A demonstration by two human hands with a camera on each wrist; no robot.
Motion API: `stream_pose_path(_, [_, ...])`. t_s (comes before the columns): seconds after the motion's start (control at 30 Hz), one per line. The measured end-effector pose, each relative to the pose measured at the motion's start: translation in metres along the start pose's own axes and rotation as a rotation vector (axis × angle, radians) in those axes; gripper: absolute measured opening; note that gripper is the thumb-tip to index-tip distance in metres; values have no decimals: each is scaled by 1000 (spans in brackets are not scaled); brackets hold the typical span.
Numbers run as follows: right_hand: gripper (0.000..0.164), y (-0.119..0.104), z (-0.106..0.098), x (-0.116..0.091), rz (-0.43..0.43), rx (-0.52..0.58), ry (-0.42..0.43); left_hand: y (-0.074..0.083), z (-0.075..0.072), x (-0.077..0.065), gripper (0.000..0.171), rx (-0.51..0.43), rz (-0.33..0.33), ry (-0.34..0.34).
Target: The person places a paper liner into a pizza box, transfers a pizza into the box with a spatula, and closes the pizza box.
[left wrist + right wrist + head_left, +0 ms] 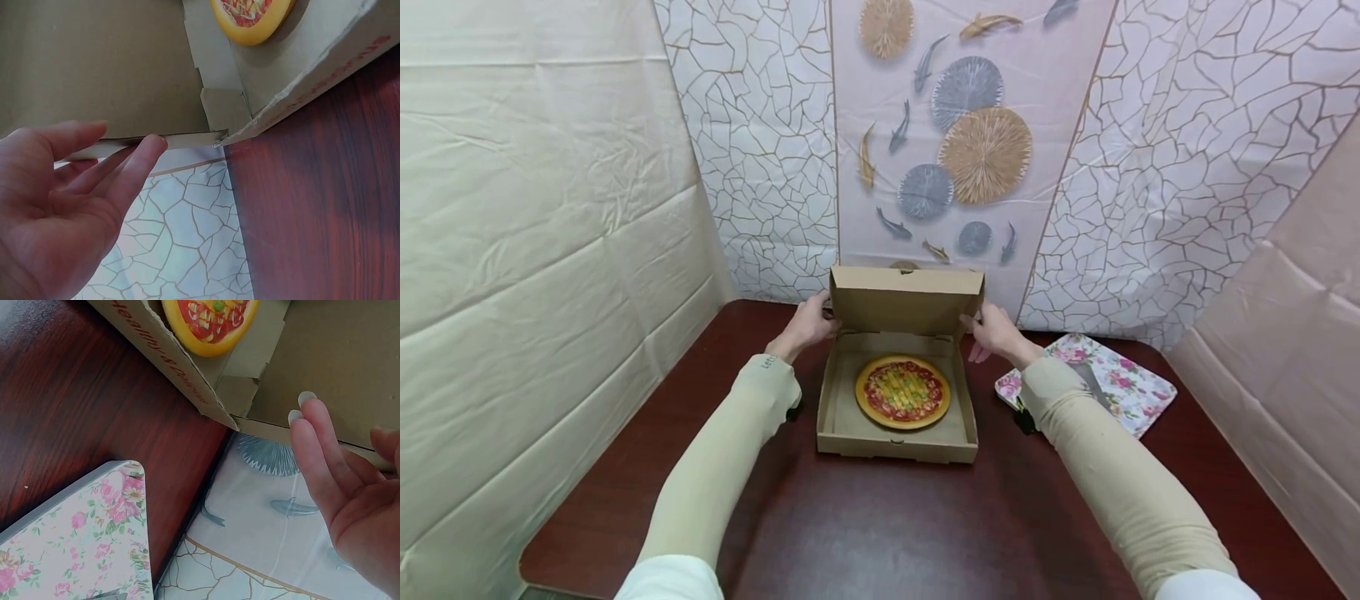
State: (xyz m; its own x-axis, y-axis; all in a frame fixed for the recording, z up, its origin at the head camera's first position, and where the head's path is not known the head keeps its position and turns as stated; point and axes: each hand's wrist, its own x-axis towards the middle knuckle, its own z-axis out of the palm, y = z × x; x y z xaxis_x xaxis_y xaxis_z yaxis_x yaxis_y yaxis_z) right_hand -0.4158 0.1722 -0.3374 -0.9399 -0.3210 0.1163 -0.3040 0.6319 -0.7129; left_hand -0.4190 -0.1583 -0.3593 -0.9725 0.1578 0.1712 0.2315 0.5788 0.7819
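Note:
An open cardboard pizza box sits on the dark red table, its lid raised at the back. Inside lies a round pizza with a yellow-orange rim and red and yellow topping. My left hand grips the lid's left side edge; in the left wrist view the thumb is on the inner face and the other fingers are outside. At the lid's right edge, my right hand pinches the cardboard, two fingers stretched along the outside.
To the right lies a floral board with a grey flat object on it, partly behind my sleeve. A small black and yellow item is beside my right forearm. Patterned cloth hangs behind the table.

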Motion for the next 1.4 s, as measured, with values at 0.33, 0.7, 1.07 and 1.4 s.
stream_pose_path(0.33, [29,8,-3,-9,-39,-50,-53,-7,-1,-3,49,-154,-56,-84])
stream_pose_path(0.7, [51,15,-5,-15,-32,-48,-107,-9,-7,-4,30,-469,-200,-129])
stream_pose_path(1.07, [47,15,-3,-17,-20,18,-88,-6,-7,-7,40,-518,-210,-151])
stream_pose_path(1.4, [57,23,2,-24,2,-28,-72,-11,1,-7,39,-323,-163,-175])
